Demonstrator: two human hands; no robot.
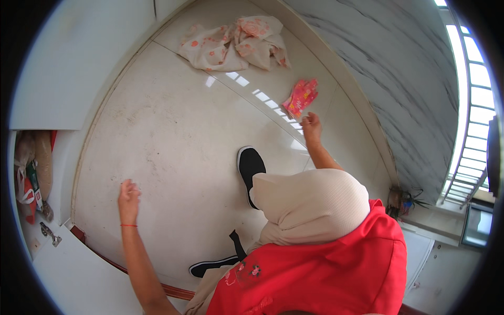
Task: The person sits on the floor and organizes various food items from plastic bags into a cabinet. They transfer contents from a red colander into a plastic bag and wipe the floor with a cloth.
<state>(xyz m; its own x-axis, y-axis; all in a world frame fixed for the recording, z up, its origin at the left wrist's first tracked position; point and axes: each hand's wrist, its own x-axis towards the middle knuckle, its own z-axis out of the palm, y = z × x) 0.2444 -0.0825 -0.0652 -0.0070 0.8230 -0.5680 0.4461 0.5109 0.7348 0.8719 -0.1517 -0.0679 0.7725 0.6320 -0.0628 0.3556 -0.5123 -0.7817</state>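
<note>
My left hand, with a red string at its wrist, hangs over the tiled floor at the left. Its fingers are loosely curled and slightly apart, with nothing in them. To the right, my right hand is just below a pink rubber glove printed with flowers. That hand's fingers are bent, and no held thing shows; any contact with the glove is unclear. The glove lies on the floor. Farther up, a crumpled cream cloth with orange-pink flowers lies on the tiles.
A white cabinet door stands open at lower left, beside a cupboard holding bags and packets. A marbled wall bounds the right. My black shoe is on the floor, which bears dark specks. A potted plant is at right.
</note>
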